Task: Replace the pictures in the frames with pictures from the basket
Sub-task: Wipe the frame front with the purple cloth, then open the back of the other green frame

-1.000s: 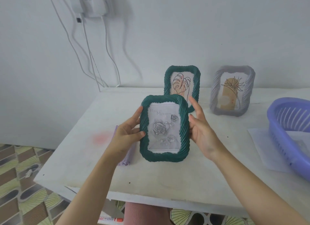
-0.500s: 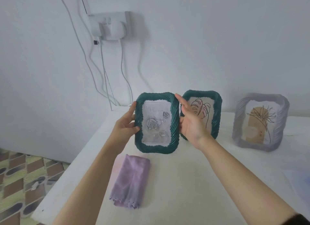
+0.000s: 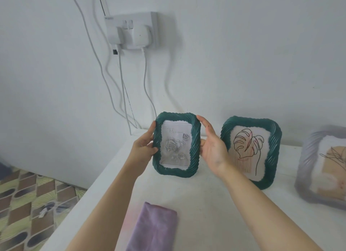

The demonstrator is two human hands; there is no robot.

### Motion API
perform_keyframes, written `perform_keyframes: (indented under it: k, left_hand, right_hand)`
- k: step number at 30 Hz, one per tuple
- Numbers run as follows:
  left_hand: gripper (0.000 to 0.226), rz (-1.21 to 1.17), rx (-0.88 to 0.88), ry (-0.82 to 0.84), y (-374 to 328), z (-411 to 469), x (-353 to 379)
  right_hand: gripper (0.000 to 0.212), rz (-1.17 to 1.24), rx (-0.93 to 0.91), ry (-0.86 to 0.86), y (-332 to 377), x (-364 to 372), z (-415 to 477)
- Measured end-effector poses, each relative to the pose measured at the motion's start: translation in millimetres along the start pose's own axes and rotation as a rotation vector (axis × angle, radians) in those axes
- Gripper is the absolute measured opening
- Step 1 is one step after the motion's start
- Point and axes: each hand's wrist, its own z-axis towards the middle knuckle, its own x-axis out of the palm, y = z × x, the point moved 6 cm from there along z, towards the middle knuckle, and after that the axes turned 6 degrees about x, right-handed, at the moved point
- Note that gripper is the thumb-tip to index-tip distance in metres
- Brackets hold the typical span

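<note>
Bare left grip [image 3: 143, 149] and right grip [image 3: 212, 149], slender bare forearms [image 3: 114, 194], smooth skin

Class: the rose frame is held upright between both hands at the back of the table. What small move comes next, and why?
Probably settle the rose frame on the table and release it: the left hand and right hand steady it upright beside the leaf frame, picture already in.

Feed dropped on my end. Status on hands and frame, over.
Left hand grips rose frame by left edge. Right hand flat on right edge, fingers straight. Frame upright, low over table, contact unclear. Leaf frame close on its right, not touching.
</note>
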Motion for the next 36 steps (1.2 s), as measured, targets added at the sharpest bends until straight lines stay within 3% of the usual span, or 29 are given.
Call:
perform_keyframes:
  k: [11, 14, 20, 24, 27, 30, 33, 36]
  left_hand:
    - [0.084, -0.031, -0.017, 0.018, 8.7, -7.1, -6.0]
    - [0.085, -0.028, -0.008, 0.008, 6.3, -9.2, -5.5]
    - [0.095, 0.016, 0.031, -0.062, -4.4, -13.7, -3.9]
    - [0.090, 0.338, 0.117, -0.208, -20.5, -26.5, 9.8]
    - [0.074, 0.633, 0.384, -0.299, -36.5, -50.2, 39.3]
    - [0.060, 0.582, 0.578, -0.131, -35.6, -67.7, 85.5]
    - [0.063, 0.506, 0.421, 0.125, -15.6, -70.4, 129.7]
    - [0.073, 0.511, 0.231, 0.267, 12.2, -66.9, 155.4]
  right_hand:
    - [0.040, -0.097, -0.019, 0.027, -8.5, 5.5, -10.8]
    - [0.028, -0.202, -0.033, -0.003, -8.7, 6.7, -13.8]
    - [0.036, -0.453, -0.136, -0.082, 0.7, 7.1, -43.2]
    - [0.040, -0.521, -0.208, -0.206, 4.6, -14.6, -80.8]
    - [0.041, -0.637, -0.350, -0.435, 15.6, -40.2, -115.1]
    - [0.038, -0.794, -0.487, -0.697, 24.7, -72.1, -142.1]
    - [0.047, -0.865, -0.415, -0.832, 26.0, -104.2, -150.4]
    - [0.056, -0.737, -0.261, -0.729, 23.0, -117.1, -148.2]
